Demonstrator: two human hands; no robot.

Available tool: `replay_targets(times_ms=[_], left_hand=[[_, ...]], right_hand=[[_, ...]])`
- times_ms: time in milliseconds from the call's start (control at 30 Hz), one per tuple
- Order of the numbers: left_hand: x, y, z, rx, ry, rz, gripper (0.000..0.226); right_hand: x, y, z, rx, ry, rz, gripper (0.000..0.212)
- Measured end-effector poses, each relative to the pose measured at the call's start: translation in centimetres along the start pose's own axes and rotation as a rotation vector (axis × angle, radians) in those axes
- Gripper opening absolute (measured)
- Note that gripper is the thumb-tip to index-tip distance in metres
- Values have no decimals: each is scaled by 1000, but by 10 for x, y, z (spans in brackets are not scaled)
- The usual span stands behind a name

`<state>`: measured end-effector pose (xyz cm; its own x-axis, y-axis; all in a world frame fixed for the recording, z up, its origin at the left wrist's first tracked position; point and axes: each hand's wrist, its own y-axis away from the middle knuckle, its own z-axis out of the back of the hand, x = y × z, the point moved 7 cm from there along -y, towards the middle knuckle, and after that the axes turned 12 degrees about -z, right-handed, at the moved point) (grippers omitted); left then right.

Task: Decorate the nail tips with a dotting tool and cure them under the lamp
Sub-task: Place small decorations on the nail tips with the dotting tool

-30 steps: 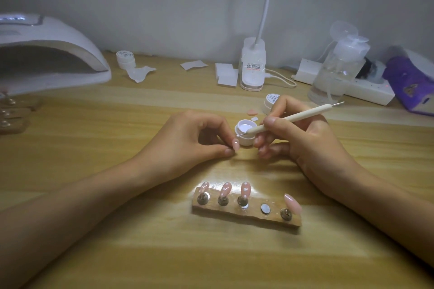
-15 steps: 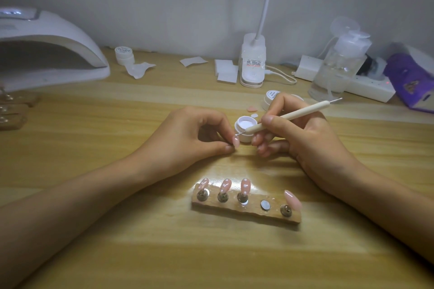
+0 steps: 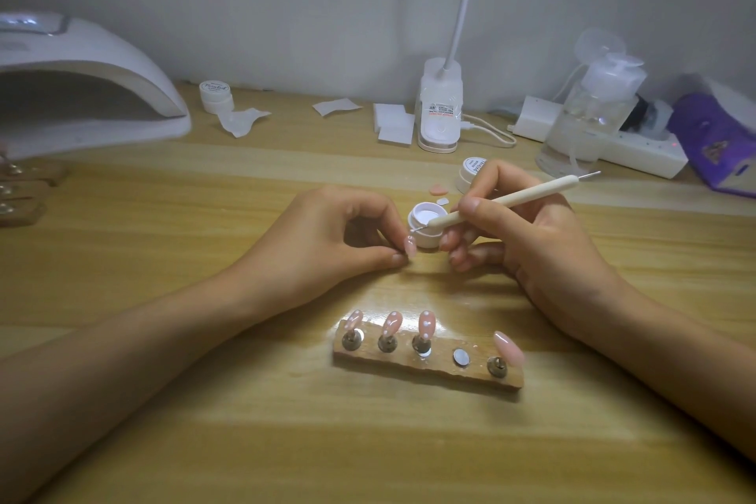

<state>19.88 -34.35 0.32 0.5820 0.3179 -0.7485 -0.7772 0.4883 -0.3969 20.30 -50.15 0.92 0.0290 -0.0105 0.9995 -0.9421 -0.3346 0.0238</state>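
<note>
**A featherweight tip, pinched for dotting**

The pink nail tip sits between the left hand's thumb and forefinger, just above the tabletop and right in front of the open white gel pot. It looks like thin, stiff, glossy plastic: almost weightless, slick, and likely to flick away if squeezed on its curved face. Holding it by the edges or base, as here, leaves the top free for dots.

The right hand is closed pen-style around the dotting tool, its fine metal point touching or just over the tip's upper end. Wet gel would smear at any touch, so only light pressure is wanted.

Nearer the camera, a wooden holder carries three dotted tips, one bare peg disc and one plain tip at the right end. The curing lamp stands far left, well apart.
</note>
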Motion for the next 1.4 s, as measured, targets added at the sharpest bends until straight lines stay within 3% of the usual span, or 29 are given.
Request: replay_targets(times_ms=[600,1400], left_hand=[[-1,-1,0,-1,-14,-5,18],[0,0,0,0,4,4,18]], right_hand=[[10,4,0,15,-22,110,16],[1,0,-4,29,43,-16,20]])
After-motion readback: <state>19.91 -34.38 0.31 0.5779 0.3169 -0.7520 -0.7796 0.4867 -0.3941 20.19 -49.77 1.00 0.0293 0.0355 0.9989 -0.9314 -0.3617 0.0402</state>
